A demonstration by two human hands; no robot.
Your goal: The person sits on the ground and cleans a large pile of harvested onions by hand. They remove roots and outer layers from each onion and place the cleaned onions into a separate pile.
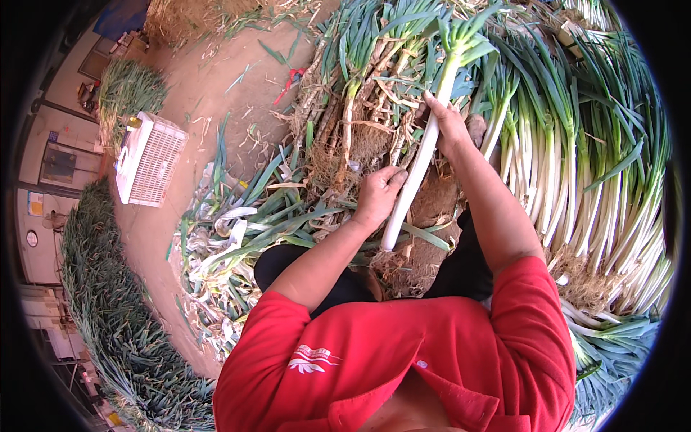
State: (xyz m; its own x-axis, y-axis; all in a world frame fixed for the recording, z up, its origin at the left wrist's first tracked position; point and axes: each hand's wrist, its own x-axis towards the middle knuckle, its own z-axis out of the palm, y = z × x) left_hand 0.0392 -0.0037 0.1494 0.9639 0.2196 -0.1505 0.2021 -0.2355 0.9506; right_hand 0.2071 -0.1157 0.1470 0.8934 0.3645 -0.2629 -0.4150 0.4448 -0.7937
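A large Welsh onion (422, 156) with a clean white shaft slants across the space before me, its cut-back green leaves at the top and its roots near my knees. Around its upper shaft, my right hand (447, 121) is closed. My left hand (379, 195) is curled beside the lower shaft, thumb against forefinger; I see nothing between them. Unpeeled Welsh onions (351, 108) with dry brown skins and tangled roots lie beyond my left hand. To the right, white-shafted Welsh onions (561, 162) lie side by side, leaves pointing away from me.
Stripped leaves and peelings (243, 237) cover the ground at my left. A white plastic crate (154, 159) is on the dirt floor (202, 81) farther left. Long stacks of Welsh onions (113, 291) line that side. A red strip (290, 85) lies near the unpeeled pile.
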